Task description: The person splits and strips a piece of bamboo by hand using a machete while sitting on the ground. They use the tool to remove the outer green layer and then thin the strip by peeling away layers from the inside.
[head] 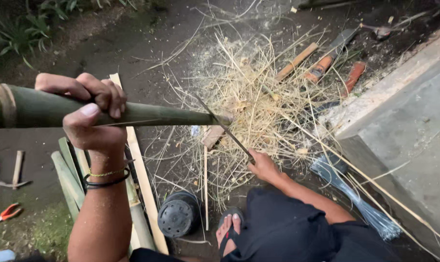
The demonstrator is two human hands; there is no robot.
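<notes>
I've got my left hand (91, 114) clamped round the green bamboo pole (147, 115); long axis runs L-R, tip away from the grip. My right hand (262, 166), fist closed on the knife (225, 128), blade touching the tip

green bamboo pole (147, 114), orange pliers (6, 212)

Under me is dark bare ground (147, 43), and on it, in the middle, lies a heap of pale straw-like shavings (249, 102). Toward its far right edge, by the concrete step (399, 121), lie a wooden stick (295, 61) and tools with orange handles (319, 69). At the near left lie split bamboo strips (67, 177), orange pliers (6, 213), a small hammer (16, 171) and a black plastic pot (178, 214).
</notes>
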